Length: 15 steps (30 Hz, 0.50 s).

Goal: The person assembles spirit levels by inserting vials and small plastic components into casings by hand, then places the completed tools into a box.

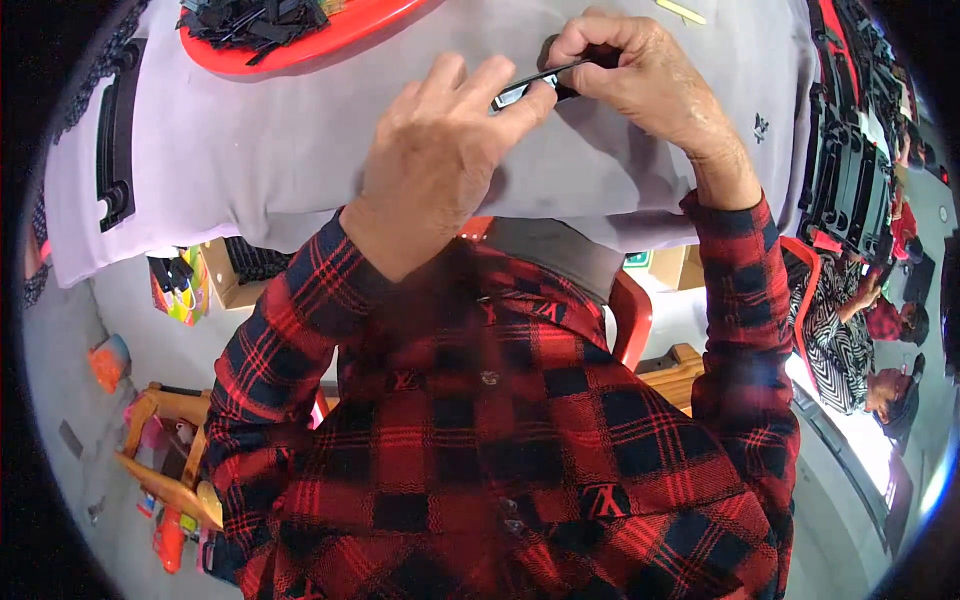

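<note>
Both hands meet over the grey cloth-covered table (250, 150), working one small part between them. The left hand (440, 150) pinches the near end of a thin black strip (540, 80) between thumb and forefinger, its other fingers curled loosely; the right hand (640, 75) closes around the strip's far end, fingertips bent down over it. The strip sits just above the cloth, near the table's far middle. This looks like a fitting or checking step on a single piece — the next move likely calls for a fine two-handed press or twist, not a reach.

A red tray (330, 35) heaped with more black pieces lies well apart to the far left. Black moulded parts (845, 160) crowd the right edge — the open cloth lies to the left and toward the near edge.
</note>
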Each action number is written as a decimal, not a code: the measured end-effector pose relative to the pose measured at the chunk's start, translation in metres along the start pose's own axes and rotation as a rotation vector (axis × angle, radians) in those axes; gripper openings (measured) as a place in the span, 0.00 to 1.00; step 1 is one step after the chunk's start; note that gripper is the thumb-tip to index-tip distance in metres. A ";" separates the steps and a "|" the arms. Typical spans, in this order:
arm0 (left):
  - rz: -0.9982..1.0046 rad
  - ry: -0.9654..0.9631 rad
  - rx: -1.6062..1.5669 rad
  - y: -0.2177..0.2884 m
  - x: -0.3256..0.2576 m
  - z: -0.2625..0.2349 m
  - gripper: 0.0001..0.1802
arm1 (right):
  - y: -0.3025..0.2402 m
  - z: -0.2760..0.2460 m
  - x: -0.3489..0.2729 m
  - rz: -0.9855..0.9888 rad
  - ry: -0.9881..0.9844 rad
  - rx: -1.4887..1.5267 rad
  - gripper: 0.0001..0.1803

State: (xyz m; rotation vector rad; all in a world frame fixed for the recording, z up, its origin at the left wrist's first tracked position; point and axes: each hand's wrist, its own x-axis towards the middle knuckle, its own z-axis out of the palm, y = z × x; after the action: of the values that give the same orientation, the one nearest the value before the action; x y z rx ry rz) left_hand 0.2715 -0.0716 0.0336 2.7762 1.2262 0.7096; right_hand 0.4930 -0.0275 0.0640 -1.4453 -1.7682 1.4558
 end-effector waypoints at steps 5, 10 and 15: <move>-0.005 -0.010 0.001 0.000 0.000 -0.001 0.20 | -0.005 0.001 0.000 0.004 -0.010 0.018 0.03; -0.003 -0.012 -0.007 0.000 -0.001 0.000 0.21 | -0.004 0.001 0.000 -0.020 -0.006 0.046 0.03; -0.004 -0.046 -0.029 0.001 0.001 -0.004 0.20 | -0.005 0.003 0.001 0.030 0.009 -0.001 0.03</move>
State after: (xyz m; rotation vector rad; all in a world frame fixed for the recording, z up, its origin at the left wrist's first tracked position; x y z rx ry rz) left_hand 0.2707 -0.0719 0.0377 2.7500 1.2039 0.6545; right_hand 0.4877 -0.0272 0.0667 -1.4830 -1.7499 1.4615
